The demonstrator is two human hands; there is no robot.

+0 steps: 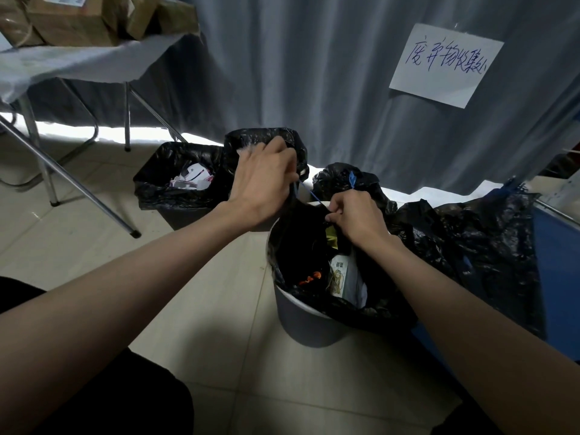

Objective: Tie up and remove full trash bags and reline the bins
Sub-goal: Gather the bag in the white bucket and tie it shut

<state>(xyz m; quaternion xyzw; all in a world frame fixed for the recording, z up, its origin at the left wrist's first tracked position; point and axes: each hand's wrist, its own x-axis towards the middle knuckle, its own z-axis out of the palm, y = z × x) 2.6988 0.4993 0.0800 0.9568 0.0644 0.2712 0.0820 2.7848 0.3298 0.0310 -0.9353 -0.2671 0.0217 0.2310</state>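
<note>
Both hands worked at the black bag (301, 246) inside the grey bin (301, 321): the left hand (263, 180) gripped its raised edge, the right hand (357, 218) pinched the blue drawstring (309, 193). Pulled hard, that thin string could probably snap or tear the plastic.

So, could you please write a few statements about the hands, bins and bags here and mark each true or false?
1. The left hand grips the black bag in the grey round bin. True.
2. The right hand hangs idle. False: it pinches the blue drawstring at the bag's edge.
3. The grey bin's bag is already tied shut. False: it gapes open, trash showing.
4. The second bin on the left holds trash. True.
5. A handwritten paper sign hangs on the curtain. True.
</note>
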